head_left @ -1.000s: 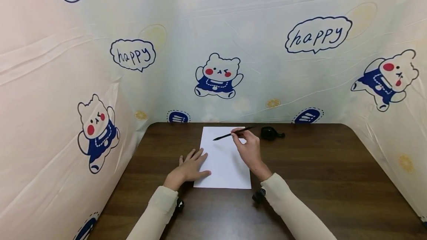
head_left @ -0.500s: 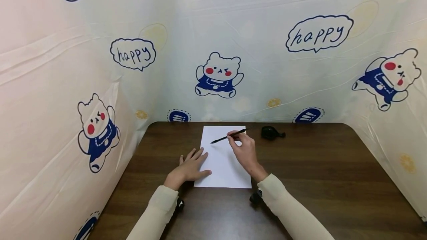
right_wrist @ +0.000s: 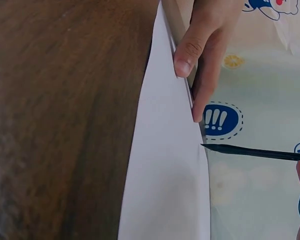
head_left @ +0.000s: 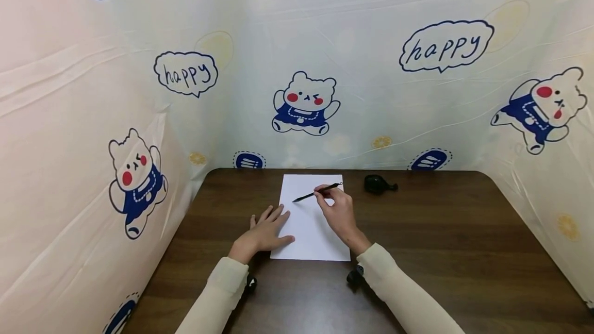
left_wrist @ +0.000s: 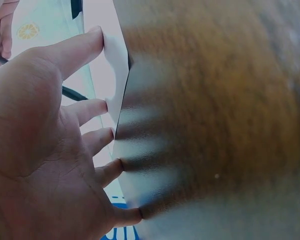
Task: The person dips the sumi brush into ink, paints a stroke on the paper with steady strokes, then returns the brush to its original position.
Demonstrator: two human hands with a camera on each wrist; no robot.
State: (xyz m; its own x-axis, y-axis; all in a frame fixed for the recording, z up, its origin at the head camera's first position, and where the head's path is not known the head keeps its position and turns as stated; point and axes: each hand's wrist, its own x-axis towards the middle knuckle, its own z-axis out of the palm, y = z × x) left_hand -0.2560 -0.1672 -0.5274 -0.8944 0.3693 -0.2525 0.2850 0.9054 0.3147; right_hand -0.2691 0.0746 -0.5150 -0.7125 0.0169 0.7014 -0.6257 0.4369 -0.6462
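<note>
A sheet of white paper (head_left: 308,236) lies on the table in front of me. My left hand (head_left: 264,233) rests on its left edge, fingers spread and straight; the left wrist view shows the fingertips along the paper and the table beside it. My right hand (head_left: 341,213) pinches a thin black calligraphy brush (head_left: 304,196) between thumb and fingers, over the upper part of the sheet. The brush slants, its small loop at the upper right and its pointed tip at the lower left, close over the paper. No marks show on the sheet.
A dark rounded bottle (head_left: 378,184) with a narrow neck lies on the brown wooden table (head_left: 431,241), right of the paper's top corner. Printed cloth curtain (head_left: 362,92) hangs behind the table and along both sides.
My right hand has moved left and slightly down, bringing the brush tip lower and closer to the paper. My left hand has stayed in place.
</note>
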